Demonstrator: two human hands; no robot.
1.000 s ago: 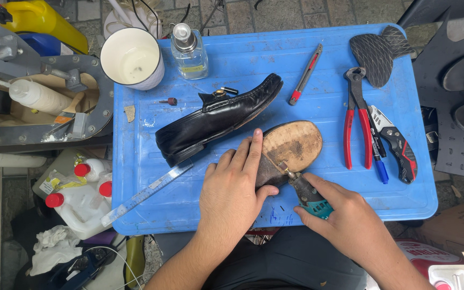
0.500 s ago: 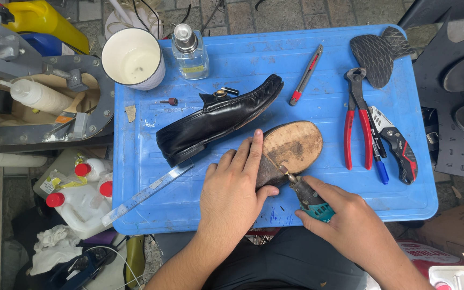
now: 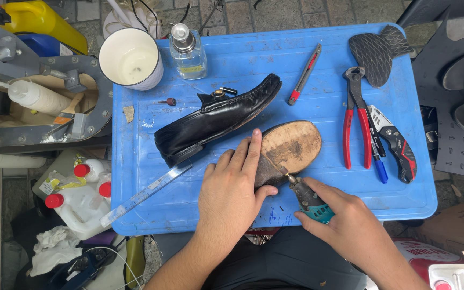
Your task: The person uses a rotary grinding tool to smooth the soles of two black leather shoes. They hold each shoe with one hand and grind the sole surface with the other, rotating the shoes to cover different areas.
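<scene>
My left hand (image 3: 231, 185) presses flat on the heel end of an upturned shoe (image 3: 290, 147) whose worn brown sole faces up on the blue table top (image 3: 323, 91). In my right hand (image 3: 345, 223) is a small teal rotary tool (image 3: 308, 197), its tip touching the sole near the heel. Just behind lies a black loafer (image 3: 216, 119) on its side.
Red pliers (image 3: 355, 115), a blue pen, a folding knife (image 3: 396, 142) and black rubber sole pieces (image 3: 374, 53) lie at the right. A red cutter (image 3: 304, 80), glass bottle (image 3: 188, 51), white cup (image 3: 131, 58) and steel ruler (image 3: 143, 194) sit around. Bottles and a metal stand are left of the table.
Hardly anything differs: both hands stay in place, and the tool's tip has shifted only slightly along the sole.
</scene>
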